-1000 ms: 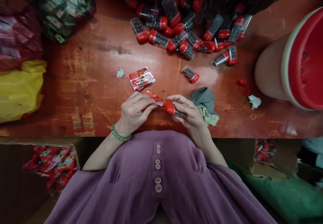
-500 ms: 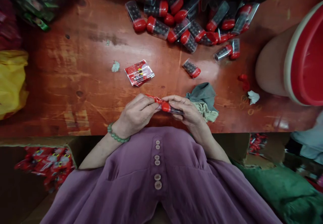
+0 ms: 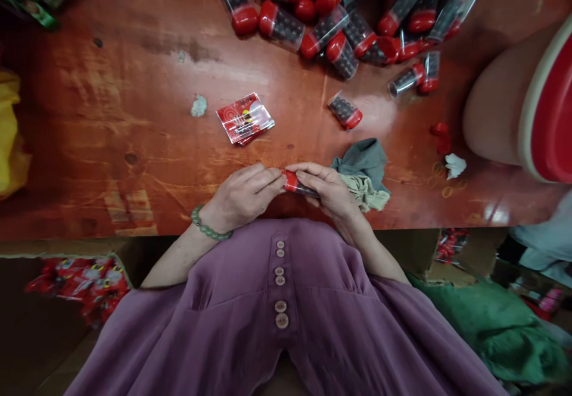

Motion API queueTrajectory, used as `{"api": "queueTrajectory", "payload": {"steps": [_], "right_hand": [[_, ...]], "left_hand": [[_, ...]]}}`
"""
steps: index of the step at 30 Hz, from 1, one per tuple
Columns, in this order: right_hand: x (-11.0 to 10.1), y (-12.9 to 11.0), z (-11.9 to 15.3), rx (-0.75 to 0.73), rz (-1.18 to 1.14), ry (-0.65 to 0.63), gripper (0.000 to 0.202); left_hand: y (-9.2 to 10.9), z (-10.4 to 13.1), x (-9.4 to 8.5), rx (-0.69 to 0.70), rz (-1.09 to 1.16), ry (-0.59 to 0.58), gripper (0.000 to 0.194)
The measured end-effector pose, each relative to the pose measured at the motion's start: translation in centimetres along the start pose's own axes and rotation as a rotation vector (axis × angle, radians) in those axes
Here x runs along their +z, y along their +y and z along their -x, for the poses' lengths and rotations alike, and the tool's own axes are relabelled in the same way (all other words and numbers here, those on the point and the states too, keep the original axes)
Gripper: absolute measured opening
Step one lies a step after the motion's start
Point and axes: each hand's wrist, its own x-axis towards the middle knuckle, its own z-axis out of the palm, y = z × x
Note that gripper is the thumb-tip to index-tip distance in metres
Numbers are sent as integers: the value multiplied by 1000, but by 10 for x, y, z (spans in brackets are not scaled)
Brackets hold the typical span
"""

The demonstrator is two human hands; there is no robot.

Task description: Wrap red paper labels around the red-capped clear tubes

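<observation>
Between my hands, just over the table's front edge, is a clear tube with a red cap and dark balls inside. My right hand is closed round its body, tilted slightly down to the right. My left hand, below a green bead bracelet, pinches at the cap end, where a bit of red printed plastic wrapper shows; the fingers hide most of it. Beyond the hands lies a small stack of red printed wrappers. A single red-capped tube lies farther right.
A heap of red-capped tubes covers the far side. Right of my hand lie grey-green cloths, then rubber bands, a white scrap and a large bucket. A yellow bag sits left; an open box of red packs stands below.
The wrapper that showed between my hands is now mostly hidden at the cap, and my left fingers have closed in against it. The view has shifted slightly.
</observation>
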Motion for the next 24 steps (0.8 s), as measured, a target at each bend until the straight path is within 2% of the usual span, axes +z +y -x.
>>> {"api": "queueTrajectory", "payload": {"steps": [8,12,17,21,24], "right_hand": [[-2,-2,7,32,-43,-96,37],[4,2,7,70,-115,-3,33],[8,6,7,160,-186,44,32],[10,7,7,149,-189,80,30],[13,8,7,125,-149,109,30]], "left_hand": [[-5,0,5,24,80,88,11],[-7,1,6,22,65,129,10],[-8,4,11,20,15,99,13],[-9,6,16,27,41,73,15],[-9,8,17,-29,103,39,16]]}}
